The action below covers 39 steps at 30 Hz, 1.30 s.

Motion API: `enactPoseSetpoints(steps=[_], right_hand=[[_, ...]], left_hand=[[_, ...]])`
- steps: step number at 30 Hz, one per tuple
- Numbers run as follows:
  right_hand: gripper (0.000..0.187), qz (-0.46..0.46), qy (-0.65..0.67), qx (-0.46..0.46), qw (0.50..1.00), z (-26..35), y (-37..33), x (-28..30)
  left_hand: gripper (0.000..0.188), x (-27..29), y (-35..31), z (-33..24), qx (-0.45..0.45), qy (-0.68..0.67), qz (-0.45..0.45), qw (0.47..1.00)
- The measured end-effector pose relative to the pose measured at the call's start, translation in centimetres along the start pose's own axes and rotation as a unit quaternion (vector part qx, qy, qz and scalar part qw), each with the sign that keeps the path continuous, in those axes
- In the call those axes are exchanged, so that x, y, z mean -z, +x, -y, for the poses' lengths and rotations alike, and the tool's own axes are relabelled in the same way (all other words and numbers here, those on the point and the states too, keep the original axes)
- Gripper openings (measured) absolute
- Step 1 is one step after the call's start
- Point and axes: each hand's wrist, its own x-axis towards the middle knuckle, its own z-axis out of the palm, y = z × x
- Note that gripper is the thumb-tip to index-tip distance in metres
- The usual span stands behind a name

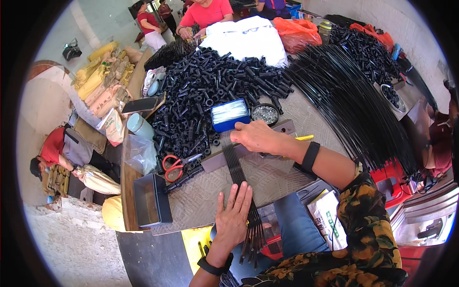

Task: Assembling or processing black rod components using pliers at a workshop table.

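Note:
My left hand lies flat, fingers stretched out, on a row of thin black rods side by side. The rods cross a grey metal bar, and their near ends hang past the table's front edge. At the far ends of the rods, my right hand is closed in a pinch; what its fingertips hold is blurred. Just beyond that hand stands a blue box of thin, pale strips or pins. Beside the box, a round dish holds small metal pieces.
A heap of black tubular parts covers the table's far side. Long black rods lie bundled at right. Red-handled scissors, a blue-grey bin and a light-blue cup are at left. A person in red works across the table.

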Motion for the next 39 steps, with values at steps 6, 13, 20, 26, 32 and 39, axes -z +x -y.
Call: enactPoseSetpoints(steps=[6,13,20,26,32,39], right_hand=[[0.006,-0.03,0.082,-0.001,0.996,-0.3,0.5,-0.3],[0.007,0.09,0.047,-0.051,0.994,-1.8,0.1,1.8],[0.008,0.127,0.108,-0.03,0.986,-1.5,2.6,1.4],[0.014,0.042,-0.168,-0.084,0.981,-2.6,8.2,2.0],[0.019,0.088,-0.155,-0.104,0.978,-3.6,9.4,2.8],[0.023,0.155,0.009,-0.024,0.988,-1.1,4.3,1.9]], left_hand=[[0.1,0.4,0.1,-0.2,0.0,-0.028,0.002,1.0],[0.093,0.2,-0.1,-0.1,0.007,-0.053,-0.024,0.998],[0.093,0.3,-0.2,0.2,-0.011,-0.078,-0.044,0.996],[0.093,0.3,-0.7,-0.3,0.002,-0.075,-0.031,0.997],[0.093,0.3,-0.9,-0.9,0.001,-0.087,-0.034,0.996],[0.092,0.1,-1.4,-0.6,0.016,-0.083,-0.051,0.995]])
